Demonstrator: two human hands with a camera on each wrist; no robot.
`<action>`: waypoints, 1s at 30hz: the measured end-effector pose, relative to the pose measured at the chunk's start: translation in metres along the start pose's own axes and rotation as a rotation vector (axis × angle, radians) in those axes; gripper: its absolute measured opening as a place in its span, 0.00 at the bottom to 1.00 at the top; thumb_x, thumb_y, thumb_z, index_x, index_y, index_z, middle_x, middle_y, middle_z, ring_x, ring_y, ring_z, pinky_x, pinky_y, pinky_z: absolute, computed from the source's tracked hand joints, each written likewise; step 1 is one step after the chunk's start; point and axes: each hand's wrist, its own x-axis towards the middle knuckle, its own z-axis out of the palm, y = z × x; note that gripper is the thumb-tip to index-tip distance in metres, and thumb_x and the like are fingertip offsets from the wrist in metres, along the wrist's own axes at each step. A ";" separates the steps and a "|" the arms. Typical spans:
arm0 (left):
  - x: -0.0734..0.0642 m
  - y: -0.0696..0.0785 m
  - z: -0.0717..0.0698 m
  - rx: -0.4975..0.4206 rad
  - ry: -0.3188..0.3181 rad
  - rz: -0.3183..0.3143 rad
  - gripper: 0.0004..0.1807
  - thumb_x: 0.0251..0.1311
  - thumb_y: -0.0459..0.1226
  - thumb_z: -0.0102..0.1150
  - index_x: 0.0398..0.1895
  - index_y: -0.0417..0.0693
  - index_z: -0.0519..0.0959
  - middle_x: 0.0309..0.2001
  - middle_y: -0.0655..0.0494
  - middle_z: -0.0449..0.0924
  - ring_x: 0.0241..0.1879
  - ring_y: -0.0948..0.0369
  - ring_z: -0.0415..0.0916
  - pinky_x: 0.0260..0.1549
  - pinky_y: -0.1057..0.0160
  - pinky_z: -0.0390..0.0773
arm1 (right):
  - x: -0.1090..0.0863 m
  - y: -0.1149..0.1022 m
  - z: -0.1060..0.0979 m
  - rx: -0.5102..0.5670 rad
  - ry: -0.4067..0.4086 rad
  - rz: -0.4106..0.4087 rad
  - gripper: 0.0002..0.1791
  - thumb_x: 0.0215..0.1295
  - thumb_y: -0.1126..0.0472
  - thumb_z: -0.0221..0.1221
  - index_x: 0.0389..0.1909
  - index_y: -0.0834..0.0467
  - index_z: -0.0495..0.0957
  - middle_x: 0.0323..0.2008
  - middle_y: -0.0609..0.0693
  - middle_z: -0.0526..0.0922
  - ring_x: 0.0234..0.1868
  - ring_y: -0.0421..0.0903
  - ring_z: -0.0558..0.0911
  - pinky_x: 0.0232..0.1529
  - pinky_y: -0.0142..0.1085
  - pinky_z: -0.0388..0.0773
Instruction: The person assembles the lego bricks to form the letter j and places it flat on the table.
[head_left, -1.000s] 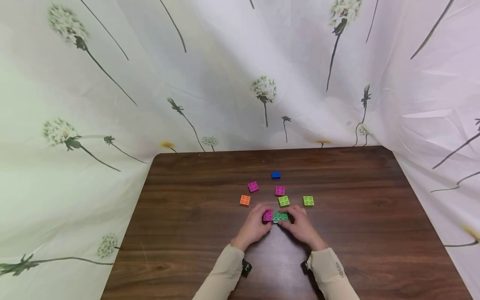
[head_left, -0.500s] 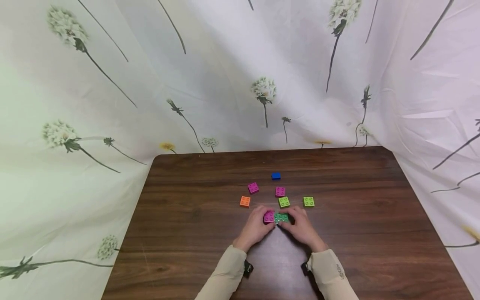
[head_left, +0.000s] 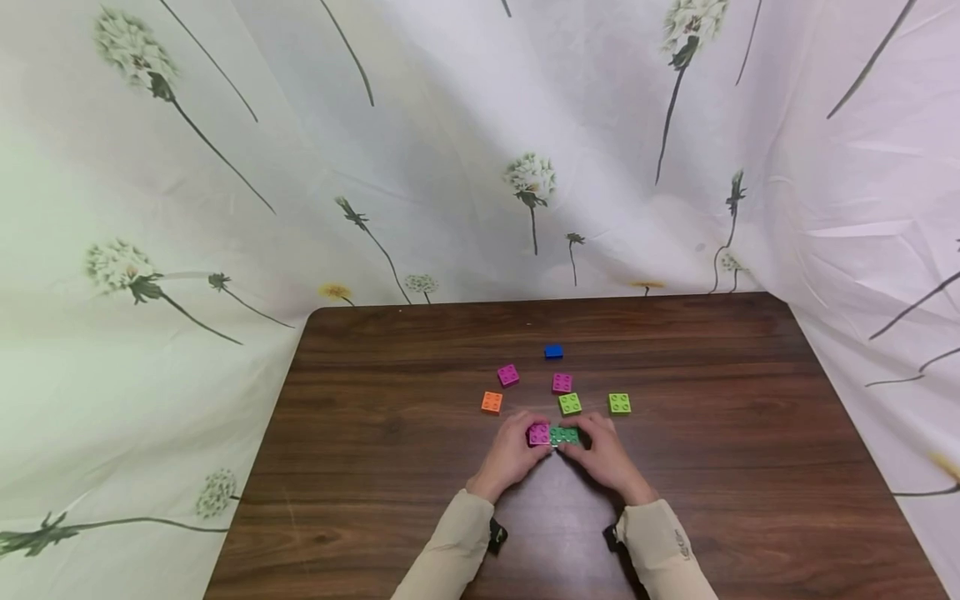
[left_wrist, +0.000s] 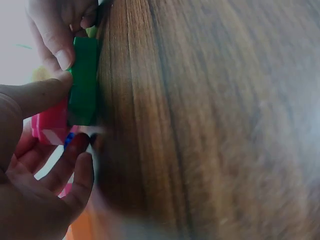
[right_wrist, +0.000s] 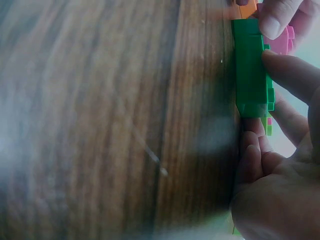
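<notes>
A long green toy brick [head_left: 566, 436] lies on the table, its side facing me in the left wrist view. On top of its left end sits a square pink brick [left_wrist: 52, 122], studs up. My left hand [head_left: 510, 454] pinches the pink brick between thumb and fingers. The right hand [head_left: 606, 454] grips the right part of the green brick, its thumb [right_wrist: 292, 75] at the near top edge by the studs. Both thumbs come close together in the wrist views. The far faces of the two bricks are hidden by fingers in the head view.
Beyond the hands lie loose bricks: an orange one [head_left: 491, 402], two pink ones [head_left: 508, 375], two lime ones [head_left: 618, 404] and a blue one [head_left: 553, 352]. They rest apart on the dark wooden table [head_left: 360, 500]. A flowered cloth [head_left: 450, 167] hangs behind it.
My left hand has shifted very slightly to the right with the pink brick. The right hand stays on the green brick, and the loose bricks have not moved.
</notes>
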 end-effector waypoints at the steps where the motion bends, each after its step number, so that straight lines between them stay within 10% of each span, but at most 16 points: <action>1: 0.000 -0.001 0.000 -0.018 0.001 -0.006 0.20 0.55 0.37 0.69 0.52 0.50 0.79 0.53 0.54 0.80 0.59 0.54 0.73 0.60 0.51 0.70 | 0.000 0.000 0.000 0.000 0.000 0.001 0.17 0.57 0.56 0.67 0.48 0.51 0.81 0.44 0.49 0.77 0.50 0.49 0.70 0.52 0.44 0.68; 22: 0.002 -0.011 0.009 -0.152 0.013 -0.057 0.22 0.52 0.37 0.71 0.52 0.50 0.78 0.52 0.53 0.78 0.54 0.55 0.74 0.56 0.51 0.72 | -0.004 0.003 -0.004 0.069 0.050 -0.047 0.17 0.57 0.59 0.67 0.49 0.54 0.81 0.43 0.50 0.78 0.45 0.45 0.74 0.48 0.40 0.72; 30: 0.002 -0.012 0.008 -0.191 0.003 -0.092 0.22 0.51 0.38 0.72 0.51 0.51 0.78 0.51 0.53 0.78 0.54 0.54 0.74 0.57 0.49 0.71 | -0.006 0.007 -0.027 0.210 0.292 -0.055 0.10 0.59 0.67 0.64 0.42 0.62 0.82 0.32 0.53 0.82 0.31 0.33 0.74 0.32 0.27 0.72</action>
